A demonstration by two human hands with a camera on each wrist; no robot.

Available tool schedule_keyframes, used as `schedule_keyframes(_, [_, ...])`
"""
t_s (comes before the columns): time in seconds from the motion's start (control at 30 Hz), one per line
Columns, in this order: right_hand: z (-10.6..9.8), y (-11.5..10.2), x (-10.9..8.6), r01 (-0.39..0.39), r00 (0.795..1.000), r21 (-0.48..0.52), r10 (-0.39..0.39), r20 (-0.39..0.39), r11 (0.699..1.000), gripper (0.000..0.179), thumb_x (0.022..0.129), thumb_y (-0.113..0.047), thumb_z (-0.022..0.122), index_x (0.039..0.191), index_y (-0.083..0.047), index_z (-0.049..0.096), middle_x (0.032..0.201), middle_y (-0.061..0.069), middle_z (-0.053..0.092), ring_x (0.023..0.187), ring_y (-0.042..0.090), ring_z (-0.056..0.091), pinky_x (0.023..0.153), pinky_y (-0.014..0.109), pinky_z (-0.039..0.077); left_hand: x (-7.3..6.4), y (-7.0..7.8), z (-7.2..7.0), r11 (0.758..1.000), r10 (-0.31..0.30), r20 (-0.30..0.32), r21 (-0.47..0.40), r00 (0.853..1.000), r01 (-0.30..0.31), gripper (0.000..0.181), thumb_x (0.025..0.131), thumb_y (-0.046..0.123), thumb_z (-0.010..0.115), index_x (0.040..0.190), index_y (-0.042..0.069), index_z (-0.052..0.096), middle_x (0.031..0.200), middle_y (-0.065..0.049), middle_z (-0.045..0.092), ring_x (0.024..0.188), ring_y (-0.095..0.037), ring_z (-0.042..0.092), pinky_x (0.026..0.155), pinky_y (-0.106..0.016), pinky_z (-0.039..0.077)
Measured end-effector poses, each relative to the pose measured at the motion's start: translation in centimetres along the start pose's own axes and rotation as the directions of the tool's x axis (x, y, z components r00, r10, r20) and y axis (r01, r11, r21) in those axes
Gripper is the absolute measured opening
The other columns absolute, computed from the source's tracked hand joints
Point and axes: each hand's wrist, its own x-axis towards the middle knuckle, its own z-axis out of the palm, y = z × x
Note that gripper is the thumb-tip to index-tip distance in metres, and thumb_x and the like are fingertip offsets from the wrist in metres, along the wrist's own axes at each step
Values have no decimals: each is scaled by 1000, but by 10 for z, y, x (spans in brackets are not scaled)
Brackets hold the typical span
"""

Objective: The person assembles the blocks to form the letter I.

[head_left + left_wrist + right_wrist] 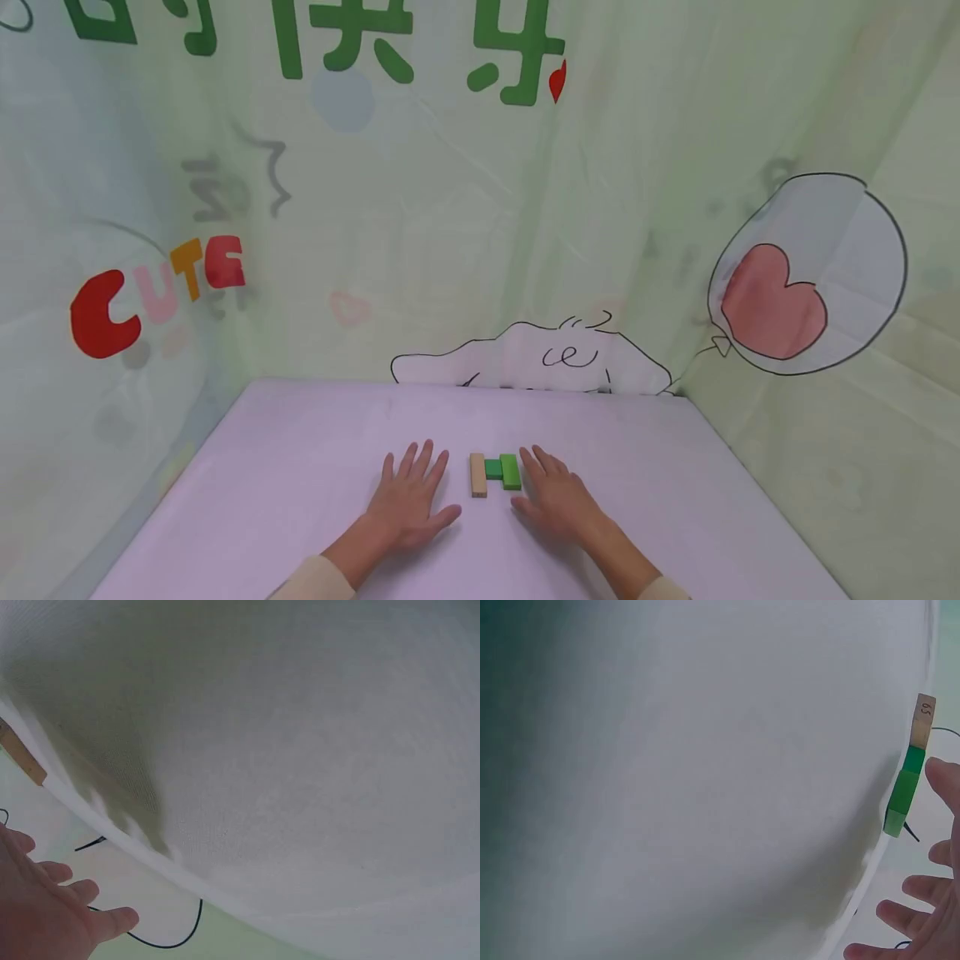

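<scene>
Three small wooden blocks lie side by side on the table. A plain wood block (478, 476) is at the left, a short dark green block (493, 469) sits in the middle, and a light green block (510, 472) is at the right. My left hand (408, 502), fingers spread, is left of the plain block with a gap between. To the right of the light green block is my right hand (558, 500), its fingertips close to that block. Both hands are bare and hold nothing. In the right wrist view, the number 65 shows on the plain block (923, 720).
The blocks lie on a pale lilac table surface (330, 433). Behind and beside it hangs a light green printed curtain (450, 208) with lettering, a balloon (806, 275) and a cartoon figure (532, 362).
</scene>
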Motion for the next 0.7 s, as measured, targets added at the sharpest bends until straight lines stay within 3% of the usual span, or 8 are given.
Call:
schedule_keyframes(0.47, [-1,-1,10,28,999,34,-27,-27,999,75,95,-38,73,155,-5,44,160,23,43,144,46,44,109,67,42,22,17,3,1000,-6,22,-19,1000,6,86,98,71,44,164,17,31,172,-14,24,158,-40,23,121,-70,20])
schedule_keyframes(0.7, [-1,1,12,23,1000,48,-23,-12,999,75,94,-38,73,155,-5,44,159,23,43,143,46,46,109,64,44,23,24,-1,1000,0,20,-22,1000,0,84,98,69,45,163,16,34,171,-13,27,157,-39,27,121,-68,23])
